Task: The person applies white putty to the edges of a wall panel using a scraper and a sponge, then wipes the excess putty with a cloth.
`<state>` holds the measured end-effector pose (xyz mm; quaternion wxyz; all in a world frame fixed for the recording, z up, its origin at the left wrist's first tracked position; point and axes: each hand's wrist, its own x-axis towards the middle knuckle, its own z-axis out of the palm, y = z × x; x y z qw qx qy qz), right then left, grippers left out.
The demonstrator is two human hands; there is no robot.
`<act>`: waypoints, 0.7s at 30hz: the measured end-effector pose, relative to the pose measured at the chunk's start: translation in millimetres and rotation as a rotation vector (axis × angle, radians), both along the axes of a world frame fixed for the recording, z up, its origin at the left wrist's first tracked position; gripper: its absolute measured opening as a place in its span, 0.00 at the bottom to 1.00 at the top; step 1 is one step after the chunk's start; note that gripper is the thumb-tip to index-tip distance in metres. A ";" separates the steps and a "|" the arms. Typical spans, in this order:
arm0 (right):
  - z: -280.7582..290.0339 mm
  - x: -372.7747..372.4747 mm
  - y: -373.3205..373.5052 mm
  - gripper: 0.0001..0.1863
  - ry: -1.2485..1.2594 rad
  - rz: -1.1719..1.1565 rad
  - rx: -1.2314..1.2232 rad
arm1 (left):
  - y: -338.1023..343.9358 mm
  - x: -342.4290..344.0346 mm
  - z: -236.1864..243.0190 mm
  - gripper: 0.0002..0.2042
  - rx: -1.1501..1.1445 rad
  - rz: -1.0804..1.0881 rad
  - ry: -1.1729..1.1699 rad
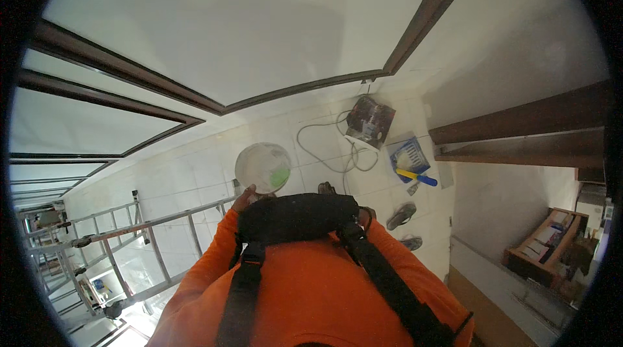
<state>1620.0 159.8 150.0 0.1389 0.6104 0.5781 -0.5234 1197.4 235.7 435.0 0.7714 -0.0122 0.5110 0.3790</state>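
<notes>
My left hand (244,197) is at the lower-left rim of a round, pale container (258,166) and appears to grip it, its fingers partly hidden. The container has a bright green patch inside. My right hand (367,213) barely shows beside the black chest pack (300,216), so its fingers and anything in them are hidden. Beyond my hands, on the tiled floor (195,175), a dark, squarish item (371,120) lies by a looping grey cable (318,166). Right of that are a blue slotted tray (409,154) and a tool with a yellow-and-blue handle (412,175).
Aluminium ladders (159,222) stand at the left. Dark-framed white wall panels (259,29) rise ahead. Sandals (401,216) lie to my right. A dark wooden frame (519,116) edges the right wall, with a wooden box (516,258) of items below it.
</notes>
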 end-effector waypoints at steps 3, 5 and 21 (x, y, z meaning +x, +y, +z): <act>-35.2 -12.2 -28.7 0.13 0.004 0.238 0.151 | -17.7 -53.5 -70.0 0.30 0.043 0.016 -0.009; -56.4 -18.9 -51.4 0.13 -0.002 0.477 0.309 | -28.9 -61.7 -75.7 0.31 0.118 -0.004 0.021; -29.7 -4.5 -33.6 0.13 -0.017 0.509 0.239 | -34.3 -15.2 -21.1 0.32 0.168 0.020 0.103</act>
